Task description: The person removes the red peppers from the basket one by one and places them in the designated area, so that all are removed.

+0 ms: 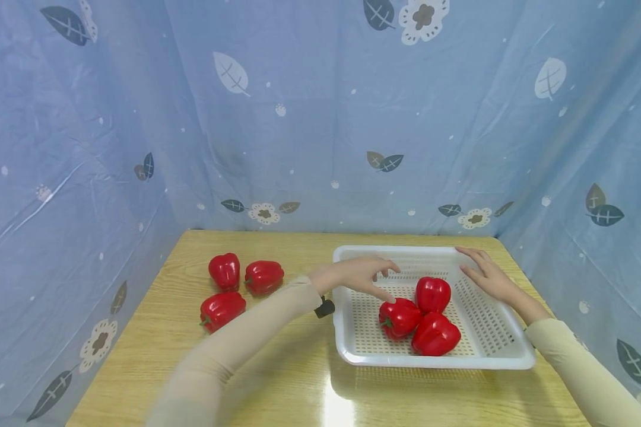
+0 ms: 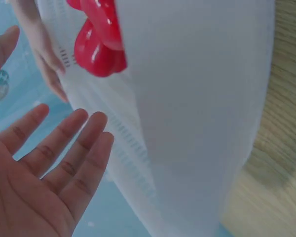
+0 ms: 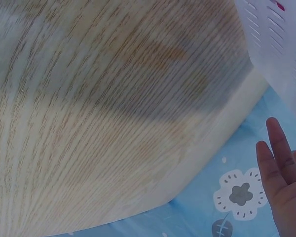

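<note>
A blue curtain (image 1: 310, 124) with leaf and flower prints encloses a wood-grain table (image 1: 278, 391). A white perforated basket (image 1: 432, 360) sits right of centre on the table. The left sleeve (image 1: 256, 320) extends across the table between three loose red peppers (image 1: 264, 277), at left, and the basket. Three basket peppers (image 1: 436, 335) rest grouped on the basket floor. Left hand (image 1: 359, 274): above the basket, fingers spread, palm unloaded; the thumb overlaps one pepper in the head view, contact indeterminate. Right hand (image 1: 489, 283): at the basket's right rim, fingers extended, gripping nothing; rim contact indeterminate.
</note>
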`<state>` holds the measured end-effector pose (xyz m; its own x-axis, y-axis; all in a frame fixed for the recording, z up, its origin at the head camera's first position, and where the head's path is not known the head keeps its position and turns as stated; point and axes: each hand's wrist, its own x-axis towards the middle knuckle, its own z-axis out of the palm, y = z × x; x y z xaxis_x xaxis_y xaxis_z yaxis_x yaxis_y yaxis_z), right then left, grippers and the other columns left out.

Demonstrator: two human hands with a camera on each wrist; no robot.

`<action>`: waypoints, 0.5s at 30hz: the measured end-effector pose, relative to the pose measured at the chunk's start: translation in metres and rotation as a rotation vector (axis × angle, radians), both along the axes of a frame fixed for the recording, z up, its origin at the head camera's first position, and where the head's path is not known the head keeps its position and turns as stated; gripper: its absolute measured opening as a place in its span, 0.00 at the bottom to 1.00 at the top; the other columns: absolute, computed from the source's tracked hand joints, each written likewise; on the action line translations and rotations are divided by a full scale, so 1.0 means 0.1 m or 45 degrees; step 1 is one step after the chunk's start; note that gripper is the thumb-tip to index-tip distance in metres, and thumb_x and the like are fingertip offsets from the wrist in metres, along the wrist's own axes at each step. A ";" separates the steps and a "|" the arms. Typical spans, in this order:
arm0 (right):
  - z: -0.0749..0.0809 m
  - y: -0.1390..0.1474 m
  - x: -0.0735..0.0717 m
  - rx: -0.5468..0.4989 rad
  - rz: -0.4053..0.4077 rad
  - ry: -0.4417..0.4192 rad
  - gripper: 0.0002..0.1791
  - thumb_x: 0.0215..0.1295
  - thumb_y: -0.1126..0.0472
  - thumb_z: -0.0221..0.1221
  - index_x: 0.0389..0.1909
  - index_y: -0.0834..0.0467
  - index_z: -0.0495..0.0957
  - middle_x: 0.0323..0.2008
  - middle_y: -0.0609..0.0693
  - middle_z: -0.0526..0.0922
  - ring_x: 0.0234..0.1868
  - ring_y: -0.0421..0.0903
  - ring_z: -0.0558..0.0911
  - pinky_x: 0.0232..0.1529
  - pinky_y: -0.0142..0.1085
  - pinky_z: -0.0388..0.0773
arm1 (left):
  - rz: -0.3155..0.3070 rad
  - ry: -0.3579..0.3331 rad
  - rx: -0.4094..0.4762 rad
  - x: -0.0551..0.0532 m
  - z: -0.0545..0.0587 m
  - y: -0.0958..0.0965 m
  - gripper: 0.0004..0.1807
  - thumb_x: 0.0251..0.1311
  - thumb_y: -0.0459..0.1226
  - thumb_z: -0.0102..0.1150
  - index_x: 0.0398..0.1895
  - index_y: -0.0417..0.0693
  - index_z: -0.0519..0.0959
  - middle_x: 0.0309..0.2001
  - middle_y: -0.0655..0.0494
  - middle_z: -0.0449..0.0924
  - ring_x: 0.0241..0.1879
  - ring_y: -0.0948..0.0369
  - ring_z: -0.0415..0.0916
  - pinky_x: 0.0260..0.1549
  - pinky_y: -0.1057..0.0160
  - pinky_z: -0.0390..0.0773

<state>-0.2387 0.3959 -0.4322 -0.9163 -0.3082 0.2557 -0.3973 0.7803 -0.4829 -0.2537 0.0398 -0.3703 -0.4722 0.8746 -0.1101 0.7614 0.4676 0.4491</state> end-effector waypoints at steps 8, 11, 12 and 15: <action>-0.02 0.01 0.00 0.013 -0.011 -0.015 0.28 0.69 0.57 0.49 0.68 0.61 0.57 0.61 0.67 0.59 0.59 0.67 0.61 0.49 0.70 0.58 | -0.026 -0.067 -0.033 0.08 0.05 0.17 0.38 0.52 0.56 0.61 0.65 0.54 0.63 0.54 0.57 0.72 0.44 0.64 0.72 0.41 0.72 0.72; -0.01 0.00 0.00 0.014 -0.010 -0.010 0.28 0.69 0.58 0.49 0.68 0.61 0.57 0.60 0.67 0.60 0.59 0.67 0.62 0.49 0.70 0.59 | -0.042 -0.059 -0.064 0.08 0.04 0.24 0.38 0.51 0.57 0.61 0.65 0.54 0.63 0.55 0.58 0.71 0.48 0.63 0.72 0.41 0.73 0.72; -0.01 0.00 0.00 0.015 -0.009 -0.009 0.28 0.69 0.58 0.49 0.68 0.60 0.57 0.60 0.67 0.60 0.58 0.67 0.62 0.49 0.70 0.59 | -0.042 -0.062 -0.077 0.09 0.03 0.26 0.38 0.51 0.57 0.61 0.65 0.55 0.63 0.55 0.59 0.71 0.50 0.63 0.71 0.41 0.73 0.72; -0.01 0.00 0.00 0.014 -0.007 -0.006 0.28 0.69 0.57 0.49 0.68 0.60 0.57 0.60 0.67 0.60 0.58 0.67 0.62 0.49 0.70 0.59 | -0.044 -0.087 -0.114 0.10 0.00 0.32 0.41 0.50 0.57 0.61 0.66 0.55 0.62 0.58 0.59 0.69 0.55 0.62 0.69 0.43 0.71 0.72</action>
<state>-0.2387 0.3954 -0.4327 -0.9194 -0.3056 0.2477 -0.3903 0.7879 -0.4763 -0.2439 0.0716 -0.3699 -0.4305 0.8755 -0.2195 0.7467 0.4820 0.4584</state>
